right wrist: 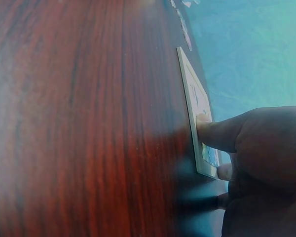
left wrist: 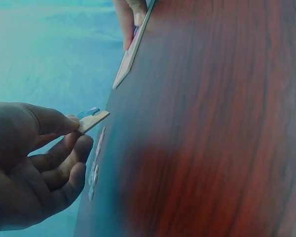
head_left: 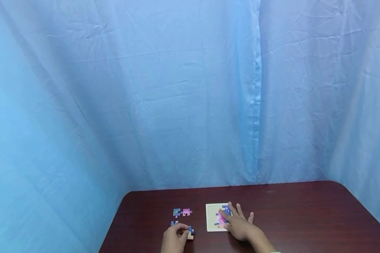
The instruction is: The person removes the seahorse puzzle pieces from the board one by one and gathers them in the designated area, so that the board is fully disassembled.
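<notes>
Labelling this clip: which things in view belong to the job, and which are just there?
In the job:
- puzzle piece pinched by the left hand
- cream tray under the right hand
- loose pieces

Just there:
- table
- blue curtain

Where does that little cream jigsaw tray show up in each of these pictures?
Head view: the jigsaw tray is low, just right of centre.
Left wrist view: at the top, just left of centre, nearly edge-on.
Right wrist view: right of centre, nearly edge-on.
Shared landmark: the right hand, touching the jigsaw tray in every view.
</notes>
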A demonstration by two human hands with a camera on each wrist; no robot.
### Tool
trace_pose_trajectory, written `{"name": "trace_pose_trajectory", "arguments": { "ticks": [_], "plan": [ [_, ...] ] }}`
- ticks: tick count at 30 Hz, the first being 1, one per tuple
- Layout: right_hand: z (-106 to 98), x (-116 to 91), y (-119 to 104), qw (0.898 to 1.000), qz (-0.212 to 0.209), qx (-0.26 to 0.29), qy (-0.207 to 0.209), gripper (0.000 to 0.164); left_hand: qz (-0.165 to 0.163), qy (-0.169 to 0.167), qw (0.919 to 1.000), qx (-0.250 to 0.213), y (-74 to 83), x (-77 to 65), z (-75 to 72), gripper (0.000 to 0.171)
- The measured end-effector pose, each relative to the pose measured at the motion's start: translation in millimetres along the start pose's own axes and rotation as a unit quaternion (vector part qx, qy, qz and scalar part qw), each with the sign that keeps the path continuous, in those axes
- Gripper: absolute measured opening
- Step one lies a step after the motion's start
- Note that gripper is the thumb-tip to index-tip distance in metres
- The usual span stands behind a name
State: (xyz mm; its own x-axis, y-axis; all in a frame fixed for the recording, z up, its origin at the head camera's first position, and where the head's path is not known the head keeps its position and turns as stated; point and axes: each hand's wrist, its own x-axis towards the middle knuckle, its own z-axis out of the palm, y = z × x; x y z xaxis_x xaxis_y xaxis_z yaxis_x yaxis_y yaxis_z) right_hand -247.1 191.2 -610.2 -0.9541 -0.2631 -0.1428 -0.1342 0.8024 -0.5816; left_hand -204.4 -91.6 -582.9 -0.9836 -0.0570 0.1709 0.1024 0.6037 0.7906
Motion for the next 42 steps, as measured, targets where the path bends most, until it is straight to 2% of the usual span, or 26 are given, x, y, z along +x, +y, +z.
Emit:
{"name": "trace_pose_trajectory", "arguments": {
  "ticks": [3, 7, 11, 17, 20, 24, 32, 36, 42],
  "plan": [
    [-4, -2, -3, 1.0, -0.006, 0.003, -0.003, 0.057, -0.027, 0.012, 0.9987, 0.042, -2.6, 0.4, -7.4, 0.009],
    [-6, -1, -5, 1.0, 0.0, 0.004, -0.013, 0.057, -0.069, 0.014, 0.9946, 0.076, -4.2, 2.8, -15.6, 0.008],
    [-2, 3, 0, 1.0, 0.008, -0.004, -0.014, 0.059, -0.097, 0.025, 0.9892, 0.107, -5.1, 3.4, -21.0, 0.008],
    [-8, 0, -9, 1.0, 0.02, -0.006, -0.018, 0.058, -0.113, 0.042, 0.9847, 0.125, -10.2, 2.7, -25.0, 0.007],
    [-15, -4, -17, 1.0, 0.015, 0.0, -0.026, 0.057, -0.133, 0.035, 0.9817, 0.131, -12.7, 3.8, -26.2, 0.006],
    [-11, -3, -10, 1.0, 0.004, -0.002, -0.02, 0.056, -0.154, 0.024, 0.9783, 0.137, -14.3, 5.4, -27.8, 0.005],
    [3, 7, 6, 1.0, 0.016, -0.011, -0.011, 0.056, -0.155, 0.024, 0.9786, 0.133, -17.4, 4.4, -29.5, 0.007],
    [4, 7, 7, 1.0, 0.014, -0.007, -0.007, 0.057, -0.157, 0.027, 0.9784, 0.132, -19.1, 4.6, -29.4, 0.007],
    [5, 5, 6, 1.0, 0.011, -0.014, 0.003, 0.059, -0.158, 0.016, 0.9802, 0.119, -20.6, 4.3, -32.6, 0.006]
  ]
}}
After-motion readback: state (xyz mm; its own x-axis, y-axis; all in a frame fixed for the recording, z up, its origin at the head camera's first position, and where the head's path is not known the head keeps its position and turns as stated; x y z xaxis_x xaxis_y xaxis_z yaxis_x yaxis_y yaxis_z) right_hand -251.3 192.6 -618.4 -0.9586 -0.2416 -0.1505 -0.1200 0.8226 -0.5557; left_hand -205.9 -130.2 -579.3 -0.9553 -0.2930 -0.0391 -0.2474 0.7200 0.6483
